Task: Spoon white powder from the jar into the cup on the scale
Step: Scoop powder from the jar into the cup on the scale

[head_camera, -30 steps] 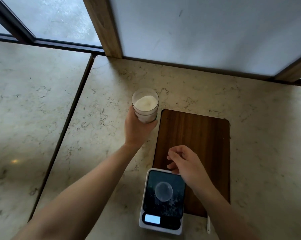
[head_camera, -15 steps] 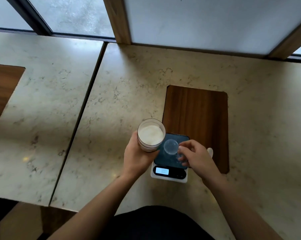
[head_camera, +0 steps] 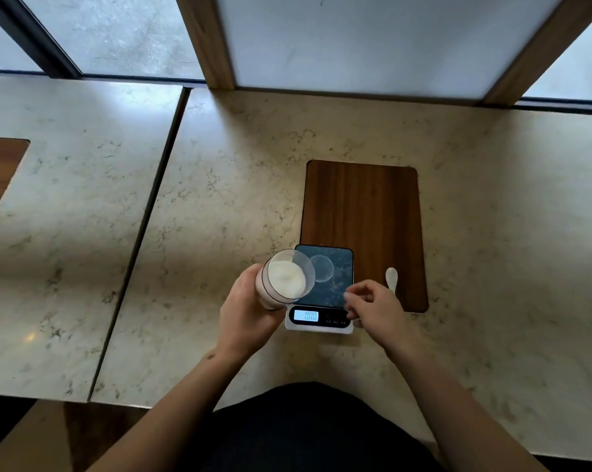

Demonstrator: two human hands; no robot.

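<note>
While the right hand [head_camera: 373, 310] hovers loosely curled and empty at the scale [head_camera: 322, 321] front, left hand [head_camera: 250, 311] grips the open jar [head_camera: 284, 279], tilted toward the clear cup [head_camera: 322, 269] on the platform, presumably for easy scooping. Display lit, digits unreadable. Spoon [head_camera: 391, 279] lies just beyond on the wooden board [head_camera: 362, 206], within reach.

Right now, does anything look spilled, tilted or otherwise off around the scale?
No spill shows. The jar of white powder is held tilted toward the cup by the left hand, its rim overlapping the scale. The spoon lies unused on the wooden board, beside the right hand.
</note>
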